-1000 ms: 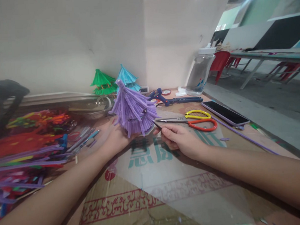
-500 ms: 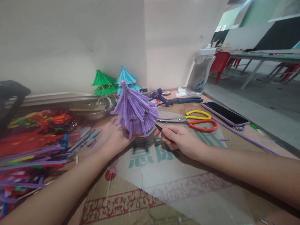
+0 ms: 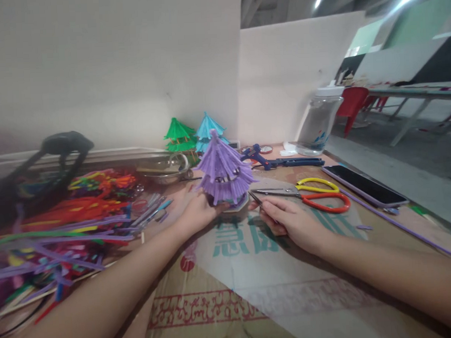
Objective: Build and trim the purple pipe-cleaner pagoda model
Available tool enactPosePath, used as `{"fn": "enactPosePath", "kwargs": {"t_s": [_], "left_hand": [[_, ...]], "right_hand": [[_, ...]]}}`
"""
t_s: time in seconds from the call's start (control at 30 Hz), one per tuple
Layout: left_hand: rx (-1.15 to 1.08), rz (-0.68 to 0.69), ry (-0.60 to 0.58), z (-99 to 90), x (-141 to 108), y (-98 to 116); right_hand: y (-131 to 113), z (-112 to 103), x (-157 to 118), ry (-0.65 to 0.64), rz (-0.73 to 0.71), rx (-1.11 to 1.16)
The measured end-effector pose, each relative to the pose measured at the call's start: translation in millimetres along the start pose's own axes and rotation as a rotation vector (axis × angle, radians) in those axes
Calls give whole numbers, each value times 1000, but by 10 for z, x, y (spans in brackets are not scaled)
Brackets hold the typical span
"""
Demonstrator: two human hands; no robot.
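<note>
A purple two-tiered pavilion model (image 3: 225,164), its roofs made of fuzzy pipe cleaners, stands upright just ahead of me. My left hand (image 3: 199,212) grips its base from the left side; some fingers are hidden under the lower roof. In my right hand (image 3: 287,218) is a pair of dark tweezers (image 3: 257,199), pinched between thumb and fingers, the tips pointing at the model's base and slightly apart from it. Scissors (image 3: 303,193) with one yellow and one red handle lie just beyond that hand. Behind the purple model are a green pavilion (image 3: 179,136) and a blue pavilion (image 3: 209,130).
Bundles of coloured pipe cleaners (image 3: 89,210) and several pens (image 3: 152,212) lie at left, near a metal bowl (image 3: 158,174). A blue glue gun (image 3: 258,156), a water bottle (image 3: 318,122) and a phone (image 3: 364,185) sit at the back and right. Printed cardboard (image 3: 202,309) covers the tabletop.
The purple pavilion has gone from tilted towards me to upright and sits a little farther off. My right hand stays beside it with the tweezers. The whole view has shifted slightly.
</note>
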State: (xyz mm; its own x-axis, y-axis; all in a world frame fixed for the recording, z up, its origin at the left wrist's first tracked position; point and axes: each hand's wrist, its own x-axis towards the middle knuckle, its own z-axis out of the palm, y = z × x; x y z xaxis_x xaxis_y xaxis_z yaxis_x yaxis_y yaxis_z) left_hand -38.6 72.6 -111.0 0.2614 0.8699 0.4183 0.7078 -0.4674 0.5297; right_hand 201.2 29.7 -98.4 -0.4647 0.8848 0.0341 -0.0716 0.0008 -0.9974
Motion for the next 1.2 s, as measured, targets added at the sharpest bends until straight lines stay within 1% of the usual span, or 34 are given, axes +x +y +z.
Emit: {"fn": "enactPosePath", "kwargs": {"t_s": [0.1,0.33,0.53,0.73,0.93,1.07,1.2], "left_hand": [[-87,-18,19,23,4,-9],[-124,20,14,36,9,-24],[-63,-38,22,34,4,-30],[-109,-55,13,28,14,-21],[-61,-18,25,25,15,-33],[-57,16,14,10,13,-23],[-34,80,-16,-28,2,4]], "right_hand": [[22,-10,19,18,24,-11],[65,-20,31,35,54,-15],[47,-8,37,40,49,-15],[19,-3,39,25,46,-10],[27,-33,46,23,16,27],[27,-39,45,1,13,73],[8,-16,28,17,-13,68]]}}
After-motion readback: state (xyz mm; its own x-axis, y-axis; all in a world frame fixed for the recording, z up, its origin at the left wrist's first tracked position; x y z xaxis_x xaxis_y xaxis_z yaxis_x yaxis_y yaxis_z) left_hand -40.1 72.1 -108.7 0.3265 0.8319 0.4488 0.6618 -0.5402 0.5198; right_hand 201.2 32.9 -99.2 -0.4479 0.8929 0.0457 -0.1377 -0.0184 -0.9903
